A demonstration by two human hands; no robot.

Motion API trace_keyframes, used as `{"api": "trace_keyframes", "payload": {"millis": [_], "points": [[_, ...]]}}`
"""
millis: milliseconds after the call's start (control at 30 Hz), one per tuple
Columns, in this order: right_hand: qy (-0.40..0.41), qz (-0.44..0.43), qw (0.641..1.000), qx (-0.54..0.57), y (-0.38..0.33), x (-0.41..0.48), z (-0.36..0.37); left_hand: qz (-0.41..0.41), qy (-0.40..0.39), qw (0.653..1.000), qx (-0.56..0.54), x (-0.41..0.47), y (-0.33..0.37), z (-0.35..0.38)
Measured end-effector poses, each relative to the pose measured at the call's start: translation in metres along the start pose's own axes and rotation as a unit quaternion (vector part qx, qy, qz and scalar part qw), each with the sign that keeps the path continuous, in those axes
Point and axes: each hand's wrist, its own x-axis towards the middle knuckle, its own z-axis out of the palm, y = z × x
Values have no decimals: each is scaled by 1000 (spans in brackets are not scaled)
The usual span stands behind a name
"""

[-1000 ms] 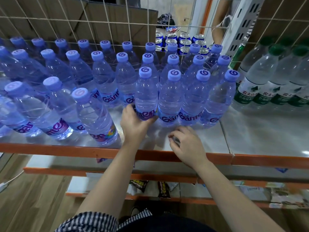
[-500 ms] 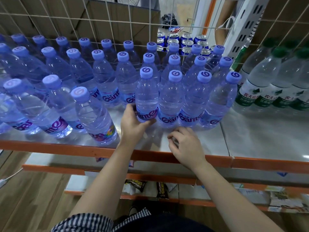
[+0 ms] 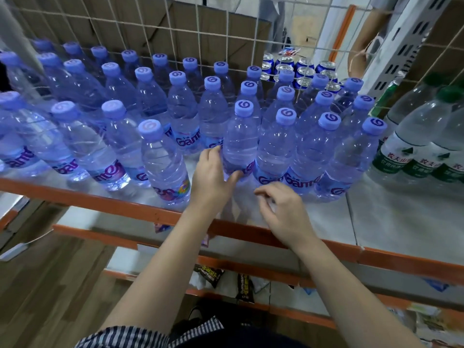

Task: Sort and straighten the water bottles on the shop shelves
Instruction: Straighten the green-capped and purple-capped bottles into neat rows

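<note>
Several rows of clear bottles with purple caps stand on the white shelf. My left hand grips the lower part of one front-row purple-capped bottle, thumb across its label and fingers round its left side. My right hand hovers just in front of the front row with fingers loosely curled, holding nothing. A lone bottle stands forward of the rows, left of my left hand. Green-capped bottles stand in their own group at the right.
An orange rail edges the shelf front. A wire mesh backs the shelf, with blue cans behind it. A bare stretch of shelf lies right of my right hand. Lower shelves hold snack packets.
The camera has shifted, so the shelf sits further right in view. My left hand keeps its grip on the same bottle. My right hand has stayed low in front of the row.
</note>
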Motion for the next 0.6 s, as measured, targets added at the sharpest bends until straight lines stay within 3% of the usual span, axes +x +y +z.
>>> {"api": "trace_keyframes", "payload": {"millis": [133,300,467,533,600], "points": [[62,-47,994,72,-52,38,-11,142,46,989,6,-3,17,-62],[24,-106,988,113,-118,83,-8,243,112,963,-20,17,20,-140],[-30,-96,994,50,-162,112,16,235,165,957,33,42,-19,-198],[-23,-85,996,11,-170,116,25,195,133,967,94,54,-36,-209],[-2,-56,998,-30,-177,120,33,155,46,975,149,64,-50,-213]]}}
